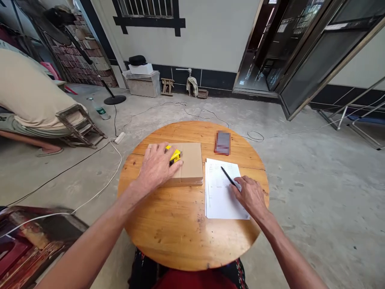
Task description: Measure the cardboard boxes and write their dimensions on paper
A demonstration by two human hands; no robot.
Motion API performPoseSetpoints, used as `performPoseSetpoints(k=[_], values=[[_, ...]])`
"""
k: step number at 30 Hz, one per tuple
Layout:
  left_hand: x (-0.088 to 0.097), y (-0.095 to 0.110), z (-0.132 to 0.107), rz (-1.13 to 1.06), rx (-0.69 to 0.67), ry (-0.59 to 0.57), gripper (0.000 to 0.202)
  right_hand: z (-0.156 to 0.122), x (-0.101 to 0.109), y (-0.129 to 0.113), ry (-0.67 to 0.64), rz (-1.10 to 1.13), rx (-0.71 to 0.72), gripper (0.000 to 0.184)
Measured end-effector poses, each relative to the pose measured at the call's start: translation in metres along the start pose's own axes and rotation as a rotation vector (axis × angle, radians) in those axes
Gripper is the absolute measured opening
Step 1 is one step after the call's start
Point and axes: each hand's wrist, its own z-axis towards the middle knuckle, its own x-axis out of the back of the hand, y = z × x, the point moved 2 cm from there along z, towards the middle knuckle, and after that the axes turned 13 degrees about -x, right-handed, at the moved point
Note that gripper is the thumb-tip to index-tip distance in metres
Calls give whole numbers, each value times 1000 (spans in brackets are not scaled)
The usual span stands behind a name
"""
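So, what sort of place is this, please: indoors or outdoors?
Probably a home's outdoor yard or porch: bare concrete floor, an outer wall with a barred window, stacked bricks, and a round wooden table among loose cables.

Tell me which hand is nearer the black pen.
Right. The right hand lies on the paper at the lower end of the black pen; the left hand rests on the cardboard box, left of it.

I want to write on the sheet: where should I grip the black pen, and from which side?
Probably the near end of the pen, which lies right by the right hand. It lies flat and slanted on the paper, with its far end pointing away to the left, so come from above on the right and pinch across the thin barrel.
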Motion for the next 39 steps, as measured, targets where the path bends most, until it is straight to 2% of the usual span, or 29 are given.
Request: performPoseSetpoints(k=[4, 7, 9, 12, 14, 18, 22, 25, 27, 29, 31, 32, 33, 35, 37, 39], values=[[2, -3, -15, -125, 20, 47, 56, 6, -3, -5, -35, 1, -43, 17], [-1, -15, -40, -306, 147, 242, 66, 7, 2, -5, -24, 126, -111, 19], [-10, -24, -56, -476, 306, 369, 68, 7, 8, -11, -61, 477, -153, 19], [-30, -30, -71, -789, 547, 436, 67, 7, 10, -41, -232, 1155, -177, 26], [-39, -29, -75, -921, 632, 443, 64, 6, 6, -68, -346, 1359, -200, 32], [-42, -33, -86, -907, 679, 474, 57, -4, -8, -113, -338, 1431, -177, 33], [-41, -57, -104, -791, 726, 533, 53, -17, -18, -142, -390, 1408, -92, 27], [-38, -72, -114, -734, 733, 475, 53, -22, -16, -147, -404, 1399, -65, 25], [-32, -70, -122, -694, 737, 467, 57, -24, -9, -133, -378, 1398, -43, 24], [-25, -51, -135, -569, 749, 570, 58, -24, -1, -99, -289, 1350, -46, 24], [-21, -14, -149, -389, 698, 735, 52, -23, 4, -52, -118, 1208, -130, 28], [-23, 10, -152, -385, 609, 750, 48, -23, 6, -27, -49, 1120, -182, 29], [-28, 36, -151, -460, 470, 703, 45, -22, 6, -3, 0, 1028, -232, 30], [-44, 90, -140, -665, 170, 480, 35, -21, 2, 31, 2, 878, -279, 30], [-63, 134, -121, -723, 25, 199, 40, -19, -4, 48, -14, 806, -285, 27], [-80, 160, -101, -718, -42, 50, 53, -19, -9, 49, -20, 763, -268, 23]])
